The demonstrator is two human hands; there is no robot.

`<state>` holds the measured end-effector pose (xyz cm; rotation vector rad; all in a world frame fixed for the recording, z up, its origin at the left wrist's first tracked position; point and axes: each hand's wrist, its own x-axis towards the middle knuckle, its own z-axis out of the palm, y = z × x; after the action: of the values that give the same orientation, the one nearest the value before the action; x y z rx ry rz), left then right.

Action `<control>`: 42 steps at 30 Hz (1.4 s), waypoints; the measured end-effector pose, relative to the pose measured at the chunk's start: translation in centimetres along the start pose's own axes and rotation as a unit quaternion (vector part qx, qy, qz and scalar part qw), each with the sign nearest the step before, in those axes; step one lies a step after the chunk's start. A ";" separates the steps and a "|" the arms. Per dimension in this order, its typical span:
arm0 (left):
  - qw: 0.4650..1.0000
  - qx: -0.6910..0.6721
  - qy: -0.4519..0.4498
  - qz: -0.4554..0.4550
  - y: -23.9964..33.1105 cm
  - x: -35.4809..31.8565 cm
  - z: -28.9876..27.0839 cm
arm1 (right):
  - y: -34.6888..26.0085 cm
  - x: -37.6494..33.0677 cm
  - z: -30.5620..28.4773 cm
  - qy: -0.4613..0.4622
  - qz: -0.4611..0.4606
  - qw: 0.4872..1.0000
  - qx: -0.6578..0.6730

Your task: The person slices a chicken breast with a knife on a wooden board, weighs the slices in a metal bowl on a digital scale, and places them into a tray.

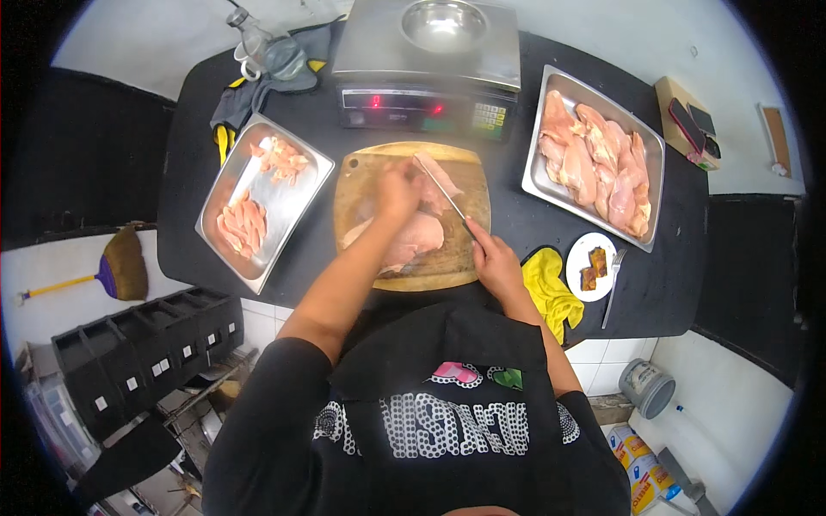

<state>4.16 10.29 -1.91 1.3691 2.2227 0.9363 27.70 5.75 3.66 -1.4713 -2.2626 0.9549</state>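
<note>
A raw chicken breast lies on a round wooden cutting board in the middle of the black counter. My left hand presses down on the meat near the board's centre. My right hand grips the handle of a knife, whose blade runs up and to the left, next to my left hand.
A steel tray with cut chicken strips stands left of the board, and a steel tray of whole raw pieces stands on the right. Behind the board is a scale with a bowl. A yellow cloth, small plate and fork lie at front right.
</note>
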 end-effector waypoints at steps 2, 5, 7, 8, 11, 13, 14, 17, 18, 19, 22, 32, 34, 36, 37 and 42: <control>1.000 0.024 0.003 -0.014 0.2 -0.2 0.2 | 0.0 0.2 0.0 -0.004 -0.005 1.000 -0.010; 0.999 0.043 0.009 0.006 0.5 -0.4 0.4 | 0.0 0.2 0.0 0.003 -0.018 1.000 -0.022; 0.999 0.044 0.003 0.017 0.9 -0.7 0.2 | -0.2 0.2 -0.2 0.009 -0.029 0.999 -0.024; 0.999 0.043 0.004 0.013 1.1 -0.7 0.2 | -0.3 0.2 -0.3 0.014 -0.028 0.999 -0.034; 0.999 -0.005 -0.040 -0.027 1.9 -0.8 -0.3 | -0.8 0.3 -0.7 0.007 -0.018 0.998 -0.053; 0.998 0.005 -0.052 -0.035 2.3 -0.9 -0.4 | -0.9 0.3 -0.8 -0.003 -0.008 0.998 -0.064; 0.998 0.003 -0.051 -0.038 2.4 -0.8 -0.4 | -0.8 0.3 -0.6 -0.005 -0.003 0.998 -0.055; 0.996 0.018 -0.071 -0.051 2.3 -0.6 -0.4 | -0.5 0.5 -0.2 -0.013 0.001 0.999 -0.045; 0.997 0.016 -0.061 -0.038 2.3 -0.7 -0.3 | -0.4 0.6 -0.1 -0.016 0.001 0.999 -0.042; 0.998 0.013 -0.051 -0.024 2.2 -0.7 -0.2 | -0.2 0.6 0.0 -0.019 0.000 0.999 -0.044; 0.999 0.018 -0.048 -0.003 2.1 -0.7 -0.1 | -0.1 0.8 0.2 -0.002 -0.027 0.998 -0.057; 0.998 0.006 -0.062 0.007 2.0 -0.8 -0.6 | -1.5 3.8 -0.1 -0.054 0.001 0.998 -0.024; 0.998 0.001 -0.058 0.018 1.9 -0.6 -0.4 | -1.6 4.6 0.1 -0.055 0.002 0.998 -0.005; 0.998 -0.004 -0.053 0.018 1.8 -0.5 -0.3 | -1.2 4.9 0.7 -0.037 -0.020 0.998 -0.037; 0.999 -0.009 -0.049 0.017 1.8 -0.5 -0.3 | -1.0 4.7 0.8 -0.036 -0.020 0.998 -0.037; 0.999 0.009 -0.039 0.021 1.2 -0.9 -0.2 | -0.1 1.8 -0.4 -0.064 0.020 0.997 -0.023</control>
<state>5.27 9.79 -0.98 1.4410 2.1575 0.8643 27.01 7.46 3.79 -1.5193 -2.3677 1.0448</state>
